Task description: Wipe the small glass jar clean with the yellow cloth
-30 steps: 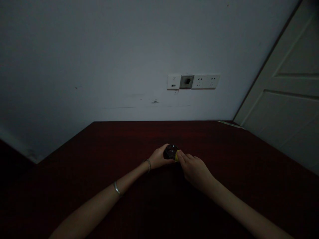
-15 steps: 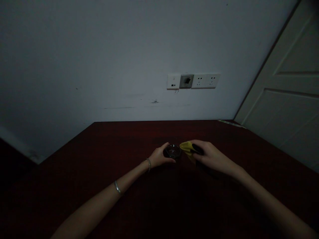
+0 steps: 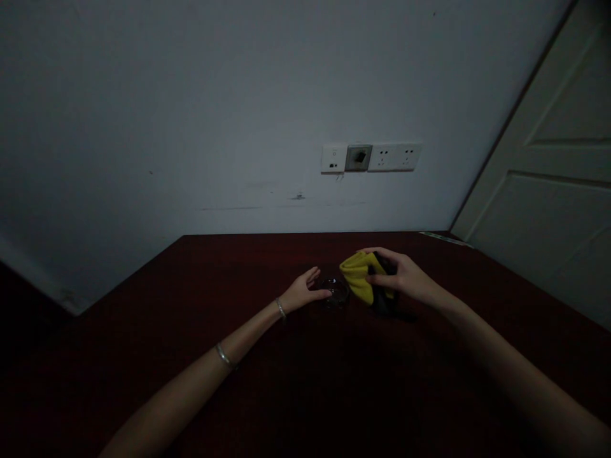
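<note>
- Central relation: I saw the dark glass dish [image 3: 337,293] on the surface [image 3: 267,254], lying between the two hands, just to the right of the left hand [image 3: 300,292] and to the left of, and a little nearer the wearer than, the right hand [image 3: 407,277].
- Long axis: the dish looked roughly round from my remote view, so I could assign it no long axis; its hollow faced upward, and it seemed to sit level, though dimness blurred its lower edge.
- Nearer hand: I judged the left to be the nearer, its thumb reaching to the near left part of the rim; the right stood farther off, with the yellow-and-black cloth [image 3: 357,275] between it and the dish.
- Left hand: its thumb and fingers were parted in a loose curve facing the dish, the fingers beyond the dish's left side. I saw no closed grip; whether the thumb touched the glass or merely overlapped it in view, I could not tell.
- Right hand: it was closed on the cloth, thumb on the near face and fingers behind, a moderate pinch with the folded thickness filling the gap.
- Cloth: its yellow fold pointed left toward the dish, and its dark part hung below the thumb. The fold's edge was close to the rim; I could not make out contact there, nor whether the dark part reached the surface.
</note>
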The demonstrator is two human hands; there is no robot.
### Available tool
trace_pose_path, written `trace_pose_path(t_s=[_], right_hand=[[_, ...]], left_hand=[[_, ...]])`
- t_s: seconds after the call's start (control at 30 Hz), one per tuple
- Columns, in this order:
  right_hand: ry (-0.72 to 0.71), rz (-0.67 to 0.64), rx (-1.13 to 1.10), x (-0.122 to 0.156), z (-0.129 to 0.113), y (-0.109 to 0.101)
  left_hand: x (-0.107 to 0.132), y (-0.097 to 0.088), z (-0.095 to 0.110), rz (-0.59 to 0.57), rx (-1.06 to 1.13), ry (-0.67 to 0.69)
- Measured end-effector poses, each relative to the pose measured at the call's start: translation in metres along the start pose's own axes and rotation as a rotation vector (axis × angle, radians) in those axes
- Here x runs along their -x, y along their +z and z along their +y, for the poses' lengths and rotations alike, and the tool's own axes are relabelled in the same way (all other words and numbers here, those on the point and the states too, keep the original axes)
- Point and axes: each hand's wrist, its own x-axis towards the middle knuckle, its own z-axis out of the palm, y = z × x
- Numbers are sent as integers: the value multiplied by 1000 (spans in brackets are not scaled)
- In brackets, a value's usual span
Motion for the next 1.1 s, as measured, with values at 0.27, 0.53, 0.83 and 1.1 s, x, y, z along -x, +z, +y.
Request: trace_pose_path(t_s=[0.27,0.53,0.83,1.1], right_hand=[[-83,73,-71,-4,-8,32],[-244,212,-23,-5,-19,38],[-204,80,-222,1,-18,51],[-90,-27,99,9,36,31]], left_hand=[[19,6,56,87,64,250],[29,25,74,140,295,280],[46,30,94,221,376,285],[23,-33,87,617,218,399]])
